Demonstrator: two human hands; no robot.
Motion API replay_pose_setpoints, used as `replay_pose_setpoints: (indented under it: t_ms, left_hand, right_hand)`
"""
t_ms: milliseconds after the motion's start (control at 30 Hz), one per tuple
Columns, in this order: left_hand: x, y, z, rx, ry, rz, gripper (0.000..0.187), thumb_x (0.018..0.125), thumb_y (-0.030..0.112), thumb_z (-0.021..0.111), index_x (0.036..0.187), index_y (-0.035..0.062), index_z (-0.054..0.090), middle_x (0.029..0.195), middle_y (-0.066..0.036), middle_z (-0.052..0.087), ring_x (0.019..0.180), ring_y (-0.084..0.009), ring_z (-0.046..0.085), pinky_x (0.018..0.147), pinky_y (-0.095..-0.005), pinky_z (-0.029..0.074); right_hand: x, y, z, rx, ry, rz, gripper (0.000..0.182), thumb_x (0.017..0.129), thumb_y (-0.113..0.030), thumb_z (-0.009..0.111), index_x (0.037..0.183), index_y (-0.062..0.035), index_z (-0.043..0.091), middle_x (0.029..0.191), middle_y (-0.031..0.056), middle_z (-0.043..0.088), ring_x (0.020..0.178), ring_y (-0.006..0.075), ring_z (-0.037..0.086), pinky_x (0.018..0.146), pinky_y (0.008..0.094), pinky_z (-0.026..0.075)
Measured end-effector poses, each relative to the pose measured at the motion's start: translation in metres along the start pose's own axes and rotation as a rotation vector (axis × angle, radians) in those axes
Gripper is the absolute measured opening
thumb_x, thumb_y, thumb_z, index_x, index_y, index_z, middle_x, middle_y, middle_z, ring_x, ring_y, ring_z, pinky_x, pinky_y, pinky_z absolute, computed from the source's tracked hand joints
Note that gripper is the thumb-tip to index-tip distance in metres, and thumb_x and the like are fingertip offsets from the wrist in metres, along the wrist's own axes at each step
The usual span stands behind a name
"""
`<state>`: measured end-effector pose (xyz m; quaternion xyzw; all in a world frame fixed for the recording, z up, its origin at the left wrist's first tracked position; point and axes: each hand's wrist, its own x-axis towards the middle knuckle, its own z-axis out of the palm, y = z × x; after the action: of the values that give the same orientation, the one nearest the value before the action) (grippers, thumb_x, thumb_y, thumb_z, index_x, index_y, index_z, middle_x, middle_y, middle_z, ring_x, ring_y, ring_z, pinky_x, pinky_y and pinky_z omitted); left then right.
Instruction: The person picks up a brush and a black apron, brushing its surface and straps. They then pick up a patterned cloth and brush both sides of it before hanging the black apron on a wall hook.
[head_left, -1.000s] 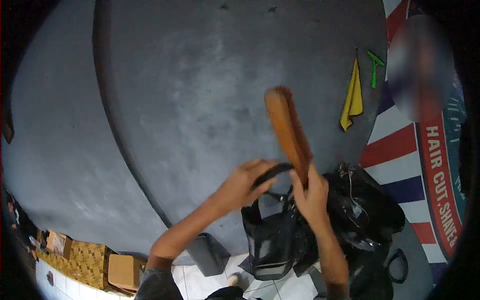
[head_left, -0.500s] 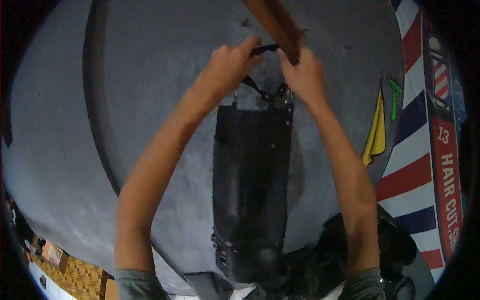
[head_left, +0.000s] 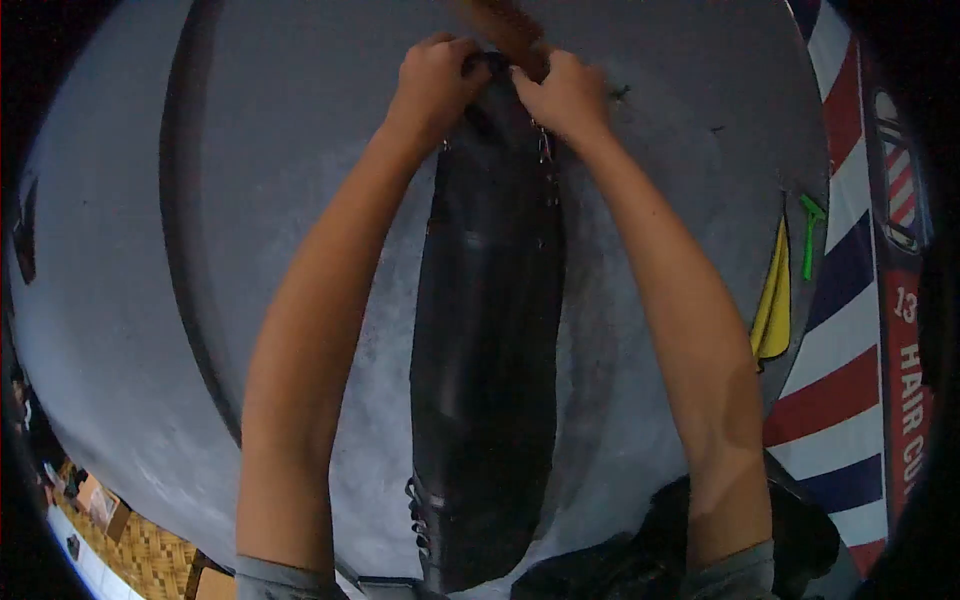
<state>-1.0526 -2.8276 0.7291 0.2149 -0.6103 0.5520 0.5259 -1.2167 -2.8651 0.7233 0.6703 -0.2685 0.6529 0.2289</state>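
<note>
A long black leather-like case lies lengthwise on the grey surface, with metal clips near its top corners and lacing or rings low on its left edge. My left hand is closed at the top of the case on a black strap. Close beside it, my right hand is closed on the lower end of a brown strip, blurred by motion, which runs up out of view. The fingertips of both hands are partly hidden.
On the right are a yellow cloth, a green razor-like tool and a striped barber banner. A black object sits at the lower right. A cardboard box and woven mat show at lower left.
Both hands have moved up and left, closer together. The case's top has gone up with them, and the case looks longer and more stretched out. The brown strip has shifted left.
</note>
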Motion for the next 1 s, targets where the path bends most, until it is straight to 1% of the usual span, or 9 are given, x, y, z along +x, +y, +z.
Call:
replay_pose_setpoints:
  t_ms: [200, 333, 433, 533, 600, 700, 800, 833, 1000]
  left_hand:
    - [-0.012, -0.006, -0.017, -0.116, -0.116, -0.102, 0.026, 0.073, 0.024, 0.067, 0.090, 0.0050, 0.067, 0.078, -0.015, 0.064, 0.077, -0.0338, 0.061, 0.073, -0.0441, 0.049]
    - [-0.021, -0.006, -0.014, -0.118, -0.064, -0.163, 0.026, 0.074, 0.026, 0.067, 0.089, 0.0040, 0.067, 0.076, -0.015, 0.065, 0.076, -0.0320, 0.063, 0.072, -0.0416, 0.050]
    - [-0.029, 0.004, -0.013, -0.231, -0.016, -0.263, 0.029, 0.075, 0.028, 0.067, 0.089, 0.0027, 0.067, 0.079, -0.016, 0.066, 0.075, -0.0322, 0.064, 0.071, -0.0413, 0.050]
    - [-0.035, 0.014, -0.017, -0.167, -0.114, -0.380, 0.034, 0.082, 0.033, 0.064, 0.102, 0.0048, 0.064, 0.092, -0.014, 0.068, 0.088, -0.0281, 0.066, 0.079, -0.0367, 0.050]
    - [-0.037, 0.017, -0.022, -0.131, -0.145, -0.432, 0.033, 0.082, 0.030, 0.064, 0.103, 0.0042, 0.064, 0.095, -0.014, 0.067, 0.090, -0.0281, 0.065, 0.080, -0.0367, 0.050]
    - [-0.041, 0.017, -0.020, -0.103, -0.124, -0.394, 0.032, 0.082, 0.025, 0.065, 0.105, 0.0037, 0.062, 0.097, -0.015, 0.067, 0.092, -0.0279, 0.065, 0.082, -0.0372, 0.050]
    - [-0.051, 0.009, -0.014, -0.153, -0.001, -0.276, 0.032, 0.079, 0.026, 0.065, 0.100, 0.0020, 0.061, 0.086, -0.016, 0.066, 0.081, -0.0326, 0.064, 0.074, -0.0406, 0.050]
    - [-0.053, 0.009, -0.014, -0.182, 0.050, -0.233, 0.033, 0.077, 0.027, 0.065, 0.097, 0.0012, 0.061, 0.081, -0.017, 0.066, 0.075, -0.0350, 0.064, 0.070, -0.0422, 0.050]
    - [-0.060, 0.035, -0.040, -0.281, -0.192, -0.476, 0.029, 0.080, 0.026, 0.063, 0.095, 0.0013, 0.063, 0.082, -0.016, 0.066, 0.075, -0.0324, 0.065, 0.070, -0.0391, 0.050]
  right_hand:
    - [-0.001, 0.004, 0.007, 0.120, -0.022, -0.105, 0.044, 0.074, -0.036, 0.065, 0.103, -0.0024, 0.064, 0.085, 0.0159, 0.068, 0.076, 0.0293, 0.067, 0.073, 0.0391, 0.051]
    - [-0.005, -0.004, 0.001, 0.253, -0.225, -0.032, 0.041, 0.079, -0.031, 0.064, 0.106, -0.0009, 0.061, 0.079, 0.0130, 0.067, 0.059, 0.0224, 0.066, 0.061, 0.0348, 0.052]
    - [-0.016, -0.007, 0.006, 0.419, -0.286, -0.011, 0.041, 0.083, -0.030, 0.062, 0.112, -0.0010, 0.057, 0.079, 0.0121, 0.066, 0.053, 0.0190, 0.064, 0.054, 0.0319, 0.051]
    - [-0.031, -0.015, 0.004, 0.484, -0.323, 0.024, 0.046, 0.085, -0.031, 0.060, 0.119, -0.0016, 0.051, 0.084, 0.0125, 0.065, 0.051, 0.0188, 0.063, 0.053, 0.0312, 0.051]
    - [-0.036, -0.019, 0.005, 0.526, -0.340, 0.044, 0.049, 0.087, -0.032, 0.059, 0.123, -0.0020, 0.047, 0.087, 0.0127, 0.064, 0.050, 0.0187, 0.063, 0.051, 0.0307, 0.051]
    - [-0.028, 0.007, 0.028, 0.167, 0.021, -0.379, 0.052, 0.088, -0.034, 0.057, 0.127, -0.0023, 0.044, 0.090, 0.0141, 0.063, 0.054, 0.0206, 0.063, 0.050, 0.0316, 0.052]
    - [-0.046, -0.024, -0.021, 0.328, -0.427, 0.045, 0.055, 0.088, -0.035, 0.057, 0.128, -0.0011, 0.041, 0.088, 0.0159, 0.063, 0.059, 0.0220, 0.064, 0.048, 0.0325, 0.052]
    - [-0.047, -0.026, -0.026, 0.301, -0.465, 0.039, 0.056, 0.088, -0.034, 0.057, 0.129, -0.0004, 0.040, 0.088, 0.0165, 0.063, 0.059, 0.0221, 0.064, 0.047, 0.0325, 0.052]
    - [-0.056, -0.023, -0.037, 0.207, -0.497, -0.007, 0.057, 0.088, -0.033, 0.057, 0.130, 0.0013, 0.038, 0.081, 0.0161, 0.063, 0.055, 0.0218, 0.062, 0.046, 0.0329, 0.052]
